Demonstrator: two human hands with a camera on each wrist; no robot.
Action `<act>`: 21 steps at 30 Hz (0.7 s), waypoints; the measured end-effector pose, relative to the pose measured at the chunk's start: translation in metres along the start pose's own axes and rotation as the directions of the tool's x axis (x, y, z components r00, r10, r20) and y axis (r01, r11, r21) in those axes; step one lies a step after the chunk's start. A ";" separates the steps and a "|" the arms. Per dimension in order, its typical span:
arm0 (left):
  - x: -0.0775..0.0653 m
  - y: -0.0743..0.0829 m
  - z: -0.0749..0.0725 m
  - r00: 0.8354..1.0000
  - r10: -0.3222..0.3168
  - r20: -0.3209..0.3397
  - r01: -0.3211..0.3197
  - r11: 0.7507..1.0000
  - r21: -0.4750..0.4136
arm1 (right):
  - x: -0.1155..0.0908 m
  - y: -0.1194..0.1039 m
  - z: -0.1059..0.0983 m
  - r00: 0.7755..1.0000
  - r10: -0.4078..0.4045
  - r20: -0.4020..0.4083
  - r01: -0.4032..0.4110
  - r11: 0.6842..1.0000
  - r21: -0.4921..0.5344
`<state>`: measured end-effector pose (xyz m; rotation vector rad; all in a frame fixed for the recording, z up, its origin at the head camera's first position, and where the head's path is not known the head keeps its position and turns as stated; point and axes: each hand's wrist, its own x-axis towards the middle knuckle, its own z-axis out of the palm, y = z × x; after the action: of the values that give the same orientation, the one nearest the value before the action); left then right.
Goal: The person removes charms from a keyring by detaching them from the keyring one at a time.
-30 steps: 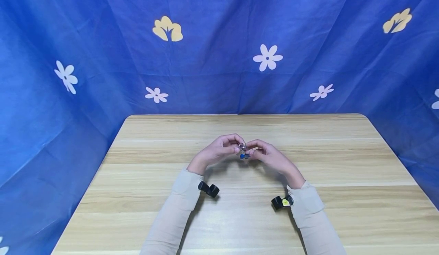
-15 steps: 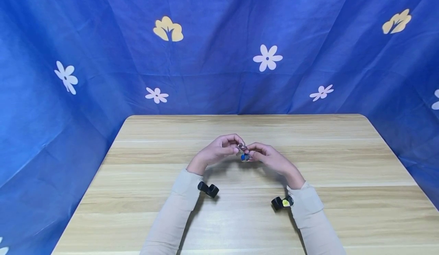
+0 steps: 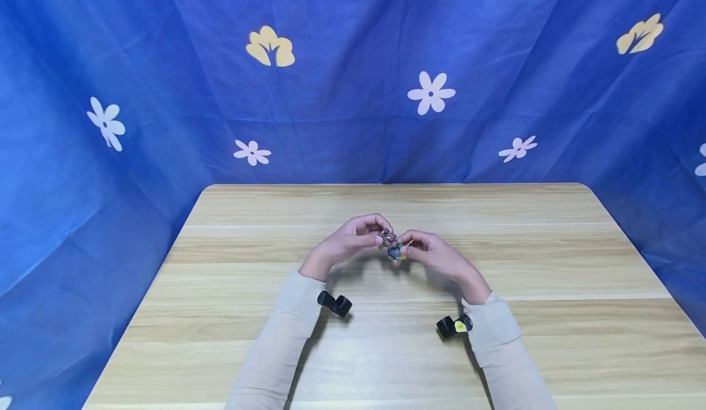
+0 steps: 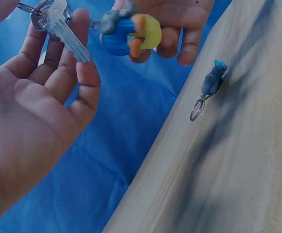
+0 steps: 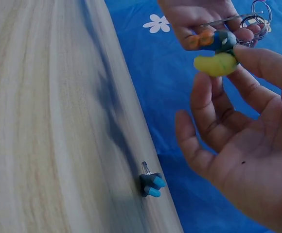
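Note:
My left hand point(image 3: 353, 238) pinches a split ring point(image 5: 262, 24) with a silver key point(image 4: 65, 34) on it; the key hangs beside its curled fingers. A short chain point(image 4: 95, 24) leads from the ring to a small charm figure point(image 4: 119, 36) in blue, grey, orange and yellow. My right hand point(image 3: 436, 254) pinches this charm between thumb and forefinger at its yellow part point(image 5: 215, 64), with the other fingers loosely bent. Both hands are raised over the table, fingertips close together. The head view shows the held things very small.
A second charm point(image 4: 213, 80), grey with light blue ends and a metal ring point(image 4: 197, 109), lies on the wooden table point(image 3: 220, 312) in both wrist views. A blue cloth point(image 3: 342, 91) with flowers hangs behind. Each wrist carries a black camera point(image 3: 335, 304).
The charm has turned in my right fingers, so yellow and green parts now show in the head view where blue showed before. Both hands keep nearly the same place.

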<state>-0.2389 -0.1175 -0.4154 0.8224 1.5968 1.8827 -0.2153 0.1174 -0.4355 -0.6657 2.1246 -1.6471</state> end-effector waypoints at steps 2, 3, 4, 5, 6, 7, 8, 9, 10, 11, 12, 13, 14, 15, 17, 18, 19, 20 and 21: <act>0.000 0.000 -0.001 1.000 -0.002 -0.010 0.002 1.000 0.019 | 0.000 0.000 0.000 1.000 -0.007 -0.016 0.007 1.000 -0.011; 0.000 0.000 -0.001 1.000 -0.004 -0.014 0.005 1.000 0.026 | 0.000 0.000 0.000 1.000 -0.009 -0.027 0.009 1.000 -0.020; 0.001 -0.001 -0.002 1.000 -0.008 -0.015 0.008 1.000 0.029 | 0.000 -0.001 -0.001 0.999 -0.008 -0.041 0.006 0.999 -0.031; 0.001 -0.001 -0.002 1.000 -0.013 -0.015 0.014 1.000 0.028 | -0.001 -0.001 -0.001 0.998 -0.005 -0.055 0.002 0.999 -0.040; 0.001 -0.001 -0.003 1.000 -0.020 -0.014 0.020 0.999 0.026 | -0.001 -0.002 -0.001 0.998 -0.004 -0.066 0.001 0.999 -0.050; 0.001 -0.001 -0.003 1.000 -0.027 -0.014 0.027 0.999 0.026 | -0.001 -0.003 -0.001 0.997 -0.003 -0.074 -0.001 0.998 -0.058; 0.001 -0.002 -0.003 0.999 -0.033 -0.013 0.033 0.999 0.026 | -0.002 -0.004 -0.002 0.996 0.000 -0.084 -0.005 0.998 -0.062; 0.002 -0.002 -0.004 0.999 -0.038 -0.015 0.038 0.999 0.029 | -0.002 -0.005 -0.002 0.996 0.003 -0.091 -0.009 0.998 -0.063; 0.002 -0.002 -0.004 0.999 -0.042 -0.018 0.043 0.999 0.033 | -0.002 -0.007 -0.003 0.995 0.007 -0.098 -0.013 0.998 -0.060; 0.002 -0.002 -0.004 0.999 -0.050 -0.021 0.050 0.998 0.036 | -0.003 -0.007 -0.003 0.995 0.007 -0.100 -0.013 0.998 -0.056; 0.002 -0.002 -0.004 0.998 -0.058 -0.027 0.059 0.998 0.037 | -0.003 -0.008 -0.004 0.995 0.007 -0.103 -0.012 0.999 -0.048; 0.002 -0.002 -0.004 0.997 -0.068 -0.030 0.069 0.997 0.037 | -0.004 -0.009 -0.005 0.994 0.011 -0.107 -0.015 0.999 -0.034; 0.002 -0.002 -0.004 0.996 -0.080 -0.030 0.081 0.996 0.033 | -0.004 -0.009 -0.006 0.994 0.013 -0.113 -0.015 1.000 -0.016; 0.002 -0.003 -0.004 0.995 -0.093 -0.028 0.094 0.995 0.028 | -0.005 -0.010 -0.006 0.993 0.015 -0.117 -0.015 1.000 0.001; 0.002 -0.003 -0.004 0.993 -0.114 -0.014 0.114 0.993 0.024 | -0.006 -0.012 -0.008 0.993 0.010 -0.120 -0.005 0.999 0.041; 0.002 -0.003 -0.004 0.993 -0.119 -0.006 0.119 0.993 0.021 | -0.006 -0.013 -0.008 0.993 0.006 -0.120 0.002 0.998 0.060; 0.002 -0.003 -0.004 0.993 -0.120 0.002 0.120 0.993 0.021 | -0.007 -0.014 -0.008 0.993 0.000 -0.120 0.009 0.997 0.078; 0.002 -0.003 -0.004 0.993 -0.122 0.006 0.122 0.992 0.020 | -0.007 -0.015 -0.009 0.993 -0.007 -0.116 0.018 0.996 0.088; 0.003 -0.004 -0.004 0.993 -0.120 0.009 0.120 0.993 0.021 | -0.008 -0.016 -0.009 0.994 -0.015 -0.111 0.026 0.995 0.093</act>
<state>-0.2436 -0.1178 -0.4193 0.7266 1.6245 1.7784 -0.2115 0.1256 -0.4176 -0.5821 2.1055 -1.8221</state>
